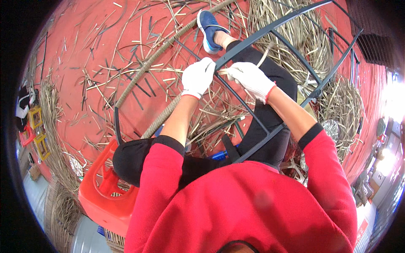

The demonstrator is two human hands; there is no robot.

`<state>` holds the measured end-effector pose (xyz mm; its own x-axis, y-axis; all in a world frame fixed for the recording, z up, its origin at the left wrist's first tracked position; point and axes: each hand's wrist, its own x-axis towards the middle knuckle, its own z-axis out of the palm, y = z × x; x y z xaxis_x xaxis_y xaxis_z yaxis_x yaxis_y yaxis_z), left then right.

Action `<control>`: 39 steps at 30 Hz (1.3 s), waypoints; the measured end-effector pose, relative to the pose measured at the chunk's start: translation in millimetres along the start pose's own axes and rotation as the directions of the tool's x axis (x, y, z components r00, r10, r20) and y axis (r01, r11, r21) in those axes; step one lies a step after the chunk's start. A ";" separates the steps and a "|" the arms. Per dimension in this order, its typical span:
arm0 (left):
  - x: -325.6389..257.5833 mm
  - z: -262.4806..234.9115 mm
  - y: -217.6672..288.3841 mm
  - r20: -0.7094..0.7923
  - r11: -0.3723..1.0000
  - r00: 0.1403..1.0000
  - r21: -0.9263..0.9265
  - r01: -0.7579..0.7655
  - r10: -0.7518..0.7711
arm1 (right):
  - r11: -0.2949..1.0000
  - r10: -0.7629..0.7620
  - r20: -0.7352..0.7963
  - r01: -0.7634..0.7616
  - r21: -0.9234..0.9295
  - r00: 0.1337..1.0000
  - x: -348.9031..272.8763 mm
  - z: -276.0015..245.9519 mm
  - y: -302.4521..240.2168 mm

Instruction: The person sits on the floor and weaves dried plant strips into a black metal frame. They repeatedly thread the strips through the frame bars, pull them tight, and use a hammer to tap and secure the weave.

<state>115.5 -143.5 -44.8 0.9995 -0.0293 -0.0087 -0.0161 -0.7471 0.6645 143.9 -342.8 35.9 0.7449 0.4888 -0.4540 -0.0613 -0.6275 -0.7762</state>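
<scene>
A dark metal furniture frame [249, 41] rests across my lap, its long curved bar running under both hands. Tan strip is wound tightly round the lower part of that bar [163, 116] and round another curved bar [145, 67]. My left hand [198, 79], in a white knit glove, is closed on the bar where a crossbar meets it. Just to the right, my gloved right hand [249, 79] pinches a tan flat strip [265, 55], whose loose length sticks up beyond the knuckles. A short piece of strip shows between the hands. The fingertips are partly hidden.
Cut strip scraps litter the red floor [84, 50]. Large bundles of tan strip [291, 29] lie at the upper right, more [50, 105] at the far left. A red plastic stool [105, 198] stands at lower left. My blue shoe [209, 31] is beyond the frame.
</scene>
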 end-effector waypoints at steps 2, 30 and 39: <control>-0.2 -3.6 2.9 0.021 0.999 1.000 0.049 -0.023 0.022 | 1.000 -0.023 0.036 0.024 -0.011 0.999 -3.6 -4.9 -16.6; 2.9 -25.1 5.2 0.252 0.915 0.941 0.276 -0.295 0.228 | 0.734 0.047 0.044 -0.065 0.676 0.998 44.6 -1.9 -128.0; 8.9 -4.1 -17.7 -0.042 0.998 0.999 -0.050 -0.035 0.033 | 0.731 0.034 0.020 -0.038 0.681 0.999 119.5 14.4 -123.4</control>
<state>124.7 -127.8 -53.6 0.9986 -0.0264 0.0448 -0.0502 -0.7117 0.7006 231.0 -198.2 71.1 0.7292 0.4791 -0.4887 -0.5259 -0.0646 -0.8481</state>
